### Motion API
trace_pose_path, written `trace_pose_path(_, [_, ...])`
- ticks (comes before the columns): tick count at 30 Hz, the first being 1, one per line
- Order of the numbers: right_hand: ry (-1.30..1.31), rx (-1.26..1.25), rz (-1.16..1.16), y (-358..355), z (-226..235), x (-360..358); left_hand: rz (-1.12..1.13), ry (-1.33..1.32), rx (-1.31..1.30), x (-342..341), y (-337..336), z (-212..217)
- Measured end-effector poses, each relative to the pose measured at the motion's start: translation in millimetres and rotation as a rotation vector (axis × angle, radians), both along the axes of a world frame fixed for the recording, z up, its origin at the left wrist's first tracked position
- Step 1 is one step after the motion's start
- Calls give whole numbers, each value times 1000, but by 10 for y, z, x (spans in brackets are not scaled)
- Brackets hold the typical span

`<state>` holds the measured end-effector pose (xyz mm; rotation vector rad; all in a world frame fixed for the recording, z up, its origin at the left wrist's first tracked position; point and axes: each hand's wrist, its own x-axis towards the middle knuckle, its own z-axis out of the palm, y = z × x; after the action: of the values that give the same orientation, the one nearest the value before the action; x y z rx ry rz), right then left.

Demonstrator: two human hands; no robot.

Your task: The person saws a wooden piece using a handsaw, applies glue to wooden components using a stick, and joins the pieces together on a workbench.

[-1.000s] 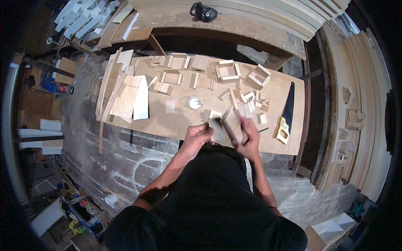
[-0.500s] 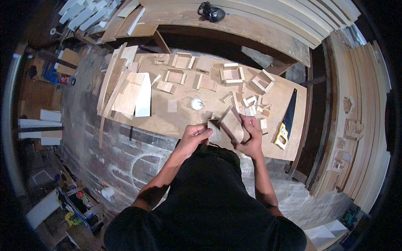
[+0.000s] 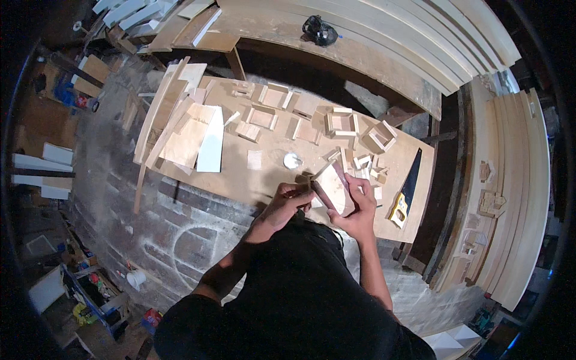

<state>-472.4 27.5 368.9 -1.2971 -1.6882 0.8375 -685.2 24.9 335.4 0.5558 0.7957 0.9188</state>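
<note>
Pale wooden block with brown sides (image 3: 332,185) is sitting clasped in your right hand (image 3: 359,210), at near edge of table (image 3: 240,180); your left hand (image 3: 287,205) is pinching small piece (image 3: 310,179), mostly hidden, just beside block; 1 yellow-handled saw (image 3: 408,188) is lying on table, to right of your 2 hands

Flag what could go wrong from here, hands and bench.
1. The block in the right hand sits close to the left hand in this view; a slip might scrape or pinch it.
2. The saw lies uncovered on the table, to the right of the right hand; a careless reach that way could cut.
3. The white dish stands just beyond the hands; a wide swing might knock it.
</note>
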Motion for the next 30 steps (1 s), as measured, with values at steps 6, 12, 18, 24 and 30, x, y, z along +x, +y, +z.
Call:
trace_pose_path(6, [-81, -57, -138, -39, 236, -185, -135, 29, 109, -201, 62, -144])
trace_pose_path(12, [-206, 25, -38, -147, 305, -367, -201, -361, -36, -487, 71, -181])
trace_pose_path(18, [-190, 70, -9, -49, 390, -557, -63, -272, -96, -639, 67, -97])
trace_pose_path(24, [-235, 29, -285, 3, 259, -644, -85, 9, 189, -712, 11, 12])
trace_pose_path(30, [-46, 122, -26, -150, 39, -748, -100, 316, 519, -716, -138, -90])
